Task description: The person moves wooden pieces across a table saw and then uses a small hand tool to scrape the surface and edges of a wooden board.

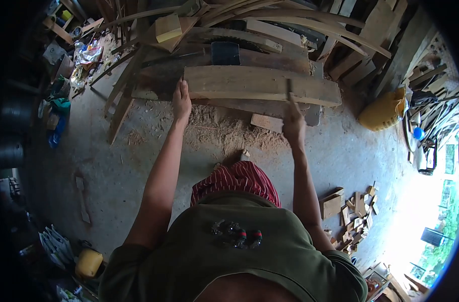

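Note:
A long, slightly curved wooden board (pixel 234 83) lies across the workbench in front of me. My left hand (pixel 181 103) grips its left end, the fingers close together against the edge. Over the front edge, toward the board's right side, my right hand (pixel 294 126) is closed round a narrow tool with a dark, straight upper part (pixel 289 89); its exact kind I cannot tell. Below the board, near my right hand, sits a short wooden block (pixel 267 122). Behind the board a toothed saw blade (pixel 239 41) rises from the bench, partly covered by a dark plate (pixel 225 53).
Curved wooden strips (pixel 290 16) and a wood block (pixel 168 28) are piled behind the board. Shavings (pixel 219 132) cover the floor under the bench. A yellow sack (pixel 383 110) stands at right, wood offcuts (pixel 358 211) lie lower right, and a yellow container (pixel 89 262) is lower left.

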{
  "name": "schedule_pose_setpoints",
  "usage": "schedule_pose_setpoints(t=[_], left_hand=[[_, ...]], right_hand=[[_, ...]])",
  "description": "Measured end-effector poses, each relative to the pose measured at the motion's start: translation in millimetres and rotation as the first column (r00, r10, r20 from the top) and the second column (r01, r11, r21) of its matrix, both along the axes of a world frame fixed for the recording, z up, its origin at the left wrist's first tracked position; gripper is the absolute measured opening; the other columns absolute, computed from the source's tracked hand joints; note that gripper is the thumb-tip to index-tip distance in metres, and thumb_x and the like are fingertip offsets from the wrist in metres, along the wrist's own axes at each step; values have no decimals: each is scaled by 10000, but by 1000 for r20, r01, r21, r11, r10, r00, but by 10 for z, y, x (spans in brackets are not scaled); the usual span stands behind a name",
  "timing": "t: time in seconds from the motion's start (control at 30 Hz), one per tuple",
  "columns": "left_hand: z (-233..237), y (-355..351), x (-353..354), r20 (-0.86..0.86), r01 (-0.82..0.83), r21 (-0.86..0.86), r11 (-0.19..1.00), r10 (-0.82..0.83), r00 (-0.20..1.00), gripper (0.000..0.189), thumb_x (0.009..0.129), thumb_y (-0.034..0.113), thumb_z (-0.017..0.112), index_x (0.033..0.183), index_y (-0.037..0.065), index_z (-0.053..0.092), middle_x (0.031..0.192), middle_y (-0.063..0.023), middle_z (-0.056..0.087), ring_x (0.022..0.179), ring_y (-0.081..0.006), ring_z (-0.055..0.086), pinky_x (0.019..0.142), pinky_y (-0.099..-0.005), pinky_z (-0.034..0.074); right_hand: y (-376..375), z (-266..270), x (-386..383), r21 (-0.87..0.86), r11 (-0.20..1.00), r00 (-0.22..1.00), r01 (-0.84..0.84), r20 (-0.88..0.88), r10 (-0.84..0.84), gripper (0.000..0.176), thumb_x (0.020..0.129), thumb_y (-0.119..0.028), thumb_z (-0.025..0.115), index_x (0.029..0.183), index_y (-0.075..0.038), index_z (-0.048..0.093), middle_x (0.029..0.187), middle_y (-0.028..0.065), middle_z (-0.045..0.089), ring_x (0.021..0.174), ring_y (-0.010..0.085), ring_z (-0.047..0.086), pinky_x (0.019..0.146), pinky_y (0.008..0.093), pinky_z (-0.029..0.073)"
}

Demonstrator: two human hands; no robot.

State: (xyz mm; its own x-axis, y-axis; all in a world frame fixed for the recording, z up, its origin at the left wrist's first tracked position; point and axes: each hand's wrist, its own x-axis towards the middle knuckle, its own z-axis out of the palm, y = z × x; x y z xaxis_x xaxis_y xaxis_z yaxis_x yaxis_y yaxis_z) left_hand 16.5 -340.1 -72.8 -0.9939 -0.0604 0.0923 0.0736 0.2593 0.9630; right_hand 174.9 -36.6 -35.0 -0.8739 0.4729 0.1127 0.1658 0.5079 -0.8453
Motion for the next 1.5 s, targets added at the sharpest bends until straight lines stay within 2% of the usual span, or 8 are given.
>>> schedule_pose_setpoints(t=[0.27,0.47,0.53,0.6,0.67,0.8,1.33,1.5], left_hand=[[31,62,48,38,-32,93,995,28,999,572,1045,454,345,1420,32,442,1391,-178,515,1293,-302,482,1059,-369,365],[145,95,76,79,-92,98,991,85,993,555,1048,442,353,1408,33,455,1369,-157,533,1271,-277,496,1057,-358,362],[121,127,84,96,-107,111,988,97,991,552,1048,441,354,1402,32,461,1366,-152,536,1270,-271,496,1058,-357,361],[77,138,58,150,-143,153,978,120,981,552,1047,439,359,1404,31,460,1375,-142,529,1277,-257,488,1059,-354,359],[165,161,117,173,-149,164,975,120,977,560,1044,442,369,1407,24,456,1381,-139,524,1279,-253,486,1059,-352,359],[143,134,69,207,-173,167,971,137,969,575,1033,439,403,1419,14,441,1399,-124,511,1300,-238,465,1072,-341,345],[-52,-190,-54,270,84,276,957,-161,949,650,1011,464,425,1521,85,289,1561,-85,303,1444,-212,259,1172,-367,199],[188,-240,-30,225,235,306,922,-310,924,685,1010,507,400,1526,76,263,1556,-114,312,1439,-242,280,1163,-357,219]], right_hand=[[-538,-469,-216,574,819,950,19,-266,165,463,1001,-161,454,1461,-119,424,796,95,699,490,117,535,418,279,446],[8,64,-55,47,997,997,64,45,-66,519,984,-93,492,1488,-116,369,717,120,598,544,143,528,438,297,438],[126,1,12,209,976,991,53,107,-76,466,984,-79,449,1450,-73,428,1327,185,581,590,90,564,464,256,481],[-219,-143,-29,81,991,991,-108,-74,114,448,987,-100,451,1434,-66,448,1302,216,588,570,103,566,454,273,475],[-778,-229,-175,715,668,978,-205,120,171,479,991,-137,467,1464,-98,406,714,157,630,462,168,522,416,325,423],[-581,49,-269,-18,955,945,-297,142,296,590,959,-101,493,1514,-88,292,922,210,700,546,190,589,463,332,481],[172,333,-330,-78,973,964,219,173,-203,426,1024,-237,401,1431,-131,467,549,-3,466,422,107,452,374,310,387],[-1033,6,-600,413,893,980,-178,160,121,448,1007,-171,455,1448,-97,421,777,203,673,627,309,667,566,429,514]])
